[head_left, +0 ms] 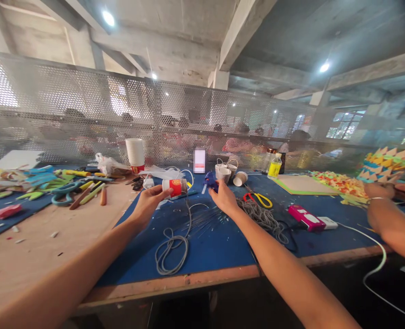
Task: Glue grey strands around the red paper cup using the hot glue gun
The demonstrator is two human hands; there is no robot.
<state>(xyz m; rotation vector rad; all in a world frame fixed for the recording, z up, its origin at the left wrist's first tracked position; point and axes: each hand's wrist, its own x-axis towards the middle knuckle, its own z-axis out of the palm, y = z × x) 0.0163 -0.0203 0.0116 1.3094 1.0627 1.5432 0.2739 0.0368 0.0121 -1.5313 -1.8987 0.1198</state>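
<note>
My left hand (156, 197) is closed around a white paper cup (170, 186) with a red band, tipped on its side above the blue table mat. Grey cord (189, 214) hangs from the cup's right end and lies in loose loops on the mat. Right of the cup, my right hand (224, 196) has its fingers closed at a dark blue object (210, 181) whose kind I cannot make out. Just behind that hand stand white paper cups (223, 171) with cord handles. One more cup (239, 178) lies on its side.
Scissors (264, 200) and a heap of grey cord (262, 217) lie by my right forearm. A stack of cups (134, 153), a phone (200, 161) and a bottle (275, 167) stand along the back. Tools (89, 194) lie left; another person's hands (380, 191) work at right.
</note>
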